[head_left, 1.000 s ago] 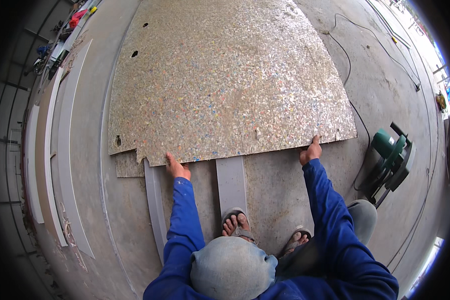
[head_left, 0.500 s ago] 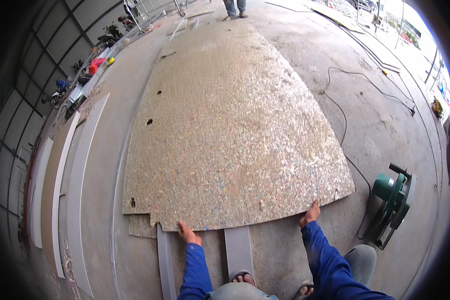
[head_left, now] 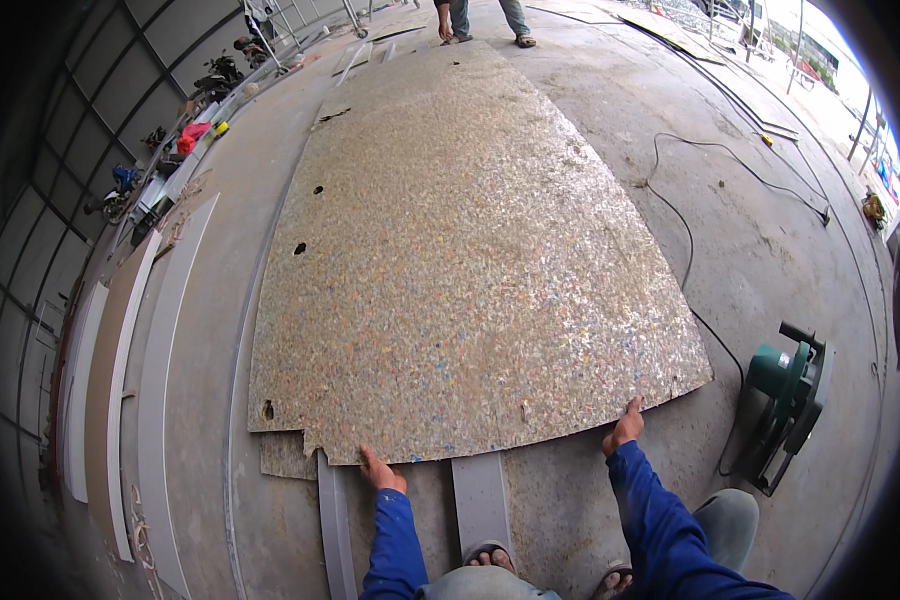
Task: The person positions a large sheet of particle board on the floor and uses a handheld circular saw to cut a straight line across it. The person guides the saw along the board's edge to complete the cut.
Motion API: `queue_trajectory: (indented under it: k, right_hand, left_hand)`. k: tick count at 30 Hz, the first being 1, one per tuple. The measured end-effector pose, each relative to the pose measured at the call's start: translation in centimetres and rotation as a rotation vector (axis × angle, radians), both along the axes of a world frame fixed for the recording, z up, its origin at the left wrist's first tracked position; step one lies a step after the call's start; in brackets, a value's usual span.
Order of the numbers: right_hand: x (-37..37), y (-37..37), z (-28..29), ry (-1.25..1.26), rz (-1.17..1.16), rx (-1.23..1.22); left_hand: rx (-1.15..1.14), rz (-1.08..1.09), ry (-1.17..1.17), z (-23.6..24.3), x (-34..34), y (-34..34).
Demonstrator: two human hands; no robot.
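Observation:
A large speckled composite board [head_left: 470, 260], with several holes and a notched lower-left corner, lies over grey plastic planks [head_left: 480, 505] and a narrower piece of board [head_left: 285, 460] on the concrete floor. My left hand [head_left: 382, 472] grips its near edge beside the notch, thumb on top. My right hand [head_left: 625, 427] holds the same edge farther right, fingers curled beneath it. A green cut-off saw [head_left: 780, 370] stands right of my right hand, with its black cord running along the board's side.
A person's legs [head_left: 518, 22] and hand [head_left: 444, 30] are at the board's far end. Long panels [head_left: 175, 330] lie to the left, with motorbikes [head_left: 120, 185] and clutter along that wall. Cables [head_left: 730, 145] and long bars [head_left: 685, 55] lie on the right.
The view has tilted up since a second ago, showing the far end. The other person's legs have shifted apart and their hand has come down near the far edge. My hands still grip the board.

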State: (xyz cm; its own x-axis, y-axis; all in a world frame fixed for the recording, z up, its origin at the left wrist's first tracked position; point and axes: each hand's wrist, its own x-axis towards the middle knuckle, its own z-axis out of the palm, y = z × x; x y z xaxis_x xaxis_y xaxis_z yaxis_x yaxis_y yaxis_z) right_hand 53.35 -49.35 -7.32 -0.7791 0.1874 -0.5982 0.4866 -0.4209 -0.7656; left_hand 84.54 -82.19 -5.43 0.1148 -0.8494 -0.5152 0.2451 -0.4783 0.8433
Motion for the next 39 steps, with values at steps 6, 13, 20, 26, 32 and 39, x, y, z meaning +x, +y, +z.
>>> queue_trajectory:
  k: [6,13,20,26,32,39]
  right_hand:
    - [-0.3,0.9,-0.4,0.001,0.003,-0.045]
    - [-0.6,1.1,0.3,-0.041,0.000,-0.003]
    - [0.4,0.1,1.9,-0.062,0.011,-0.130]
    - [1.4,0.5,1.5,-0.071,0.002,-0.116]
    - [2.9,0.4,1.6,-0.099,0.008,-0.093]
    - [2.6,0.5,0.3,-0.107,-0.007,-0.166]
  left_hand:
    - [0.053,0.035,-0.019,1.0,-0.8,0.4]
    - [0.062,-0.006,0.135,-1.0,-0.1,-0.4]
    - [0.036,-0.004,0.104,-1.2,0.9,-0.9]
    - [0.035,-0.002,0.098,-1.0,0.9,-1.3]
    - [0.030,-0.034,0.086,-1.2,1.8,-2.2]
    - [0.014,-0.006,0.065,-1.5,1.5,-2.1]
